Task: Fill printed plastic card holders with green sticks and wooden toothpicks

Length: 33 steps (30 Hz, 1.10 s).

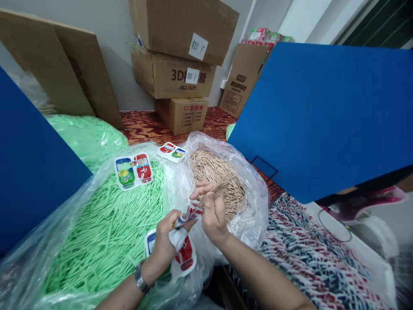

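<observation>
My left hand [165, 241] grips a red, white and blue printed packet [190, 213], squeezed narrow, its top end towards my right hand. Between the fingers of my right hand [214, 217] is a small bunch of thin brown sticks [223, 185], close to the packet's end; whether the sticks enter it I cannot tell. Behind that hand stands a clear plastic bag [258, 200] full of similar brown sticks. Another clear bag [93, 185] holds many light green sticks [106, 241]. Flat printed packets lie on the bags: one on the green sticks [133, 171], one between the bags [172, 152] and one partly under my left hand [186, 254].
Blue panels rise at the left [32, 172] and right [329, 116]. Stacked cardboard boxes [174, 64] stand by the wall, and an open carton [241, 77] leans nearby. A second green bag [87, 137] lies behind. At the right spreads a red, white and blue heap [316, 254].
</observation>
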Tool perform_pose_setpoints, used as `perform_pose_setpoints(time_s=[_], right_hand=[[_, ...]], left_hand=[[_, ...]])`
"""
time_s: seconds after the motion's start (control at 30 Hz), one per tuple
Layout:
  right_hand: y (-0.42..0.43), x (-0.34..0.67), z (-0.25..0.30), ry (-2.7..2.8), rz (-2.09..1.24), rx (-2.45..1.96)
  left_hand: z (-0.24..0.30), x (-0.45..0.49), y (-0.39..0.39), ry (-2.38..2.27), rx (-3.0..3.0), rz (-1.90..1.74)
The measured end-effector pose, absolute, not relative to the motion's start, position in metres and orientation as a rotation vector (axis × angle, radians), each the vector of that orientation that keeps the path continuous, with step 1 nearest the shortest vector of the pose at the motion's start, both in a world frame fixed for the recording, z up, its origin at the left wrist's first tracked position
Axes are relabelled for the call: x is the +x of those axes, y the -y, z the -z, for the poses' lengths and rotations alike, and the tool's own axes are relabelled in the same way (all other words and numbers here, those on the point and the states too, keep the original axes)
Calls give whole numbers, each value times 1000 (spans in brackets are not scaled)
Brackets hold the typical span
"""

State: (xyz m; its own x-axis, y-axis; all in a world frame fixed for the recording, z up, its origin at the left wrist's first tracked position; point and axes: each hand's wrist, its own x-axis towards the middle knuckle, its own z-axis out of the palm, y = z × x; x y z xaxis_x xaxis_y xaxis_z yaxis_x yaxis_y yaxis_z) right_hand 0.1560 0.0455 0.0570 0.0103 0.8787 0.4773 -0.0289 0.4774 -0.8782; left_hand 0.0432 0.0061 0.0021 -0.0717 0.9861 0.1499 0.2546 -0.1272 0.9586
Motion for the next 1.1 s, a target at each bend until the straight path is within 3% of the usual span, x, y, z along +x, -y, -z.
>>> perform_pose_setpoints(time_s=[0.27,0.4,0.5,0.67,0.77,0.9,1.1], right_hand=[[-40,167,-40,1533,-821,-981],[-47,180,-44,1567,-963,-936],[-51,185,-49,1532,-969,-884],[-55,197,-57,2020,-682,-866],[-58,202,-59,2025,-567,-940],[-63,198,-53,2228,-617,-853],[-70,188,-48,2084,-615,-999]], left_hand=[[6,37,-15,-1308,1751,-1395],[8,38,-19,-1306,1757,-1402],[3,41,-22,-1299,1710,-1360],[-3,43,-25,-1229,1533,-1334],[-2,40,-25,-1190,1336,-1281],[0,33,-24,-1159,1171,-1244],[-5,6,-14,-1156,1007,-1230]])
